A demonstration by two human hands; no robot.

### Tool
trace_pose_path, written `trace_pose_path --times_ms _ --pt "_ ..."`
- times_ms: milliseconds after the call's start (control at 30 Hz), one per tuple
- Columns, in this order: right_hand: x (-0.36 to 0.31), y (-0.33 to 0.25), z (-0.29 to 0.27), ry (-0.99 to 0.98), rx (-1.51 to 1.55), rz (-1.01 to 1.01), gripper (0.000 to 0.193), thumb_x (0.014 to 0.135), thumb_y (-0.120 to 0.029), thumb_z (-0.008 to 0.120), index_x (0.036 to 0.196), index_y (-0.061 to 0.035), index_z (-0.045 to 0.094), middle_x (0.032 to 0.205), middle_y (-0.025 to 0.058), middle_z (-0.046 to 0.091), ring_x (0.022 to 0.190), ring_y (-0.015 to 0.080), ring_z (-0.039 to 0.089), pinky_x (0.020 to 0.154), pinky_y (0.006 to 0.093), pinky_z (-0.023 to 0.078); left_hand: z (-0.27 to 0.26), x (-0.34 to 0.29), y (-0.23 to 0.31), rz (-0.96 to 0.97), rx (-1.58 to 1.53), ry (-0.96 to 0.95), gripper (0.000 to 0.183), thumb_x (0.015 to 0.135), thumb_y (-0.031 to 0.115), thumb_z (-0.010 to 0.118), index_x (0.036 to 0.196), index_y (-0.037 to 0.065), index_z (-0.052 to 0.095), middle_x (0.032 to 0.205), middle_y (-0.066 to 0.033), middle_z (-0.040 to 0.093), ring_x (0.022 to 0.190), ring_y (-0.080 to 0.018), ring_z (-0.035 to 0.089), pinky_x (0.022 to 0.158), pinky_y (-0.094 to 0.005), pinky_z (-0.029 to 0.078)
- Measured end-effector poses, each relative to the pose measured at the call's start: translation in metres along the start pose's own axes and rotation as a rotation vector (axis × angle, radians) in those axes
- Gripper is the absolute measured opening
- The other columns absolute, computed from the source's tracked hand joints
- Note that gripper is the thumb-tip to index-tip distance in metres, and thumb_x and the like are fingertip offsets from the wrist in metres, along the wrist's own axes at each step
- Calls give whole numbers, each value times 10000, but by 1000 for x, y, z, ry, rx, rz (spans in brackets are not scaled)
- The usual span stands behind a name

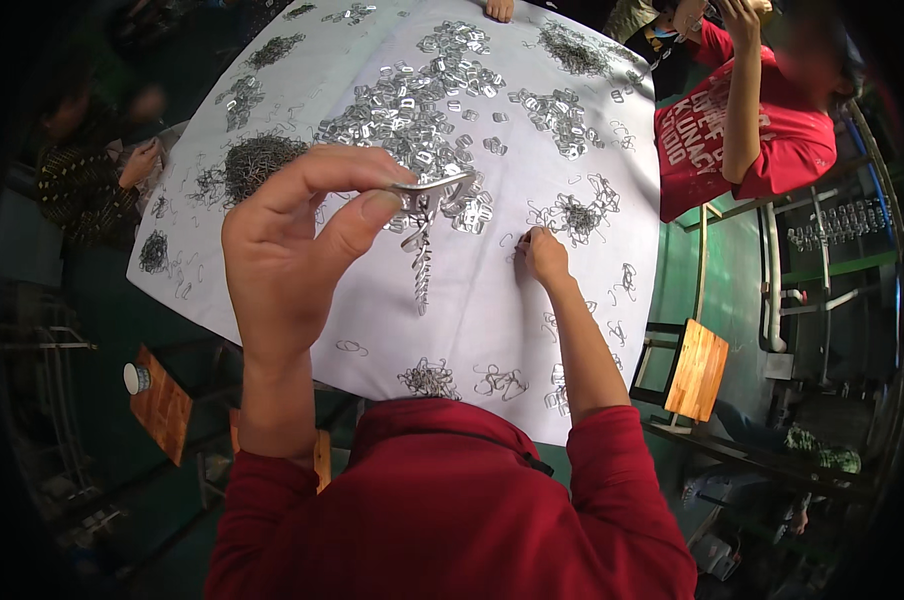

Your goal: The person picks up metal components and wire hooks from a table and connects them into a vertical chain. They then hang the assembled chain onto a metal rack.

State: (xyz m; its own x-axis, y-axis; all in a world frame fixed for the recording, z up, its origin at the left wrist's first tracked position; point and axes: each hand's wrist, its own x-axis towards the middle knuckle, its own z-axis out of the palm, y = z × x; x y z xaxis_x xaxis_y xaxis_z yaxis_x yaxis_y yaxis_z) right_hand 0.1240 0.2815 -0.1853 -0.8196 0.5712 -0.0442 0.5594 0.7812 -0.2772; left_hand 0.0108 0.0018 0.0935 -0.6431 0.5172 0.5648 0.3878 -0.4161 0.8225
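Raised over the white table (pixel 502 300), my left hand (pixel 297 225) pinches a flat silver metal buckle (pixel 440 186) between thumb and forefinger. A chain of linked metal pieces (pixel 422 270) hangs down from that buckle. My right hand (pixel 545 258) is down at the tabletop, its fingertips pressed together beside a pile of bent wire hooks (pixel 580 216). Anything between those fingertips is too small to make out. Loose silver buckles (pixel 402 110) lie heaped beyond my left hand.
A dense pile of wire hooks (pixel 257 168) lies left, another small one (pixel 428 379) at the near edge. A person in a red shirt (pixel 762 130) is at the right; another person (pixel 92 175) sits left. Wooden stools (pixel 698 370) stand around the table.
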Motion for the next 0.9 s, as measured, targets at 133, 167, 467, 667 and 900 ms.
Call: trace_pose_path --times_ms 133,167,467,667,900 --pt "3 -28 -64 -88 270 7 128 804 -132 601 819 -8 572 757 139 632 706 267 618 646 374 472 -3 -9 7 -51 20 22 107 756 -37 633 863 -29 624 869 -95 638 853 -155 578 802 -277 436" --pt "1 -41 -90 46 279 -137 99 799 -88 611 830 -2 571 684 123 630 648 234 617 611 347 462 -3 -11 10 -72 14 30 100 755 -31 638 854 -24 627 868 -93 639 846 -151 577 792 -272 435" --pt "-63 -222 -320 82 759 -603 235 723 -66 679 896 -18 527 611 1 512 571 63 484 521 217 368 -3 -17 25 54 209 51 82 739 -18 660 816 6 643 826 -74 655 814 -162 591 759 -278 441" --pt "-82 -245 -338 -3 573 -588 255 670 -90 628 889 8 540 587 91 545 542 201 538 536 319 418 -3 -18 28 96 309 58 91 732 -16 669 817 5 647 832 -77 655 809 -175 593 754 -283 444" --pt "-75 -242 -343 -58 619 -553 279 650 -104 616 895 17 554 599 92 564 545 194 538 546 319 423 6 -16 29 62 281 105 129 716 16 690 836 10 644 851 -81 653 823 -199 590 758 -306 442"
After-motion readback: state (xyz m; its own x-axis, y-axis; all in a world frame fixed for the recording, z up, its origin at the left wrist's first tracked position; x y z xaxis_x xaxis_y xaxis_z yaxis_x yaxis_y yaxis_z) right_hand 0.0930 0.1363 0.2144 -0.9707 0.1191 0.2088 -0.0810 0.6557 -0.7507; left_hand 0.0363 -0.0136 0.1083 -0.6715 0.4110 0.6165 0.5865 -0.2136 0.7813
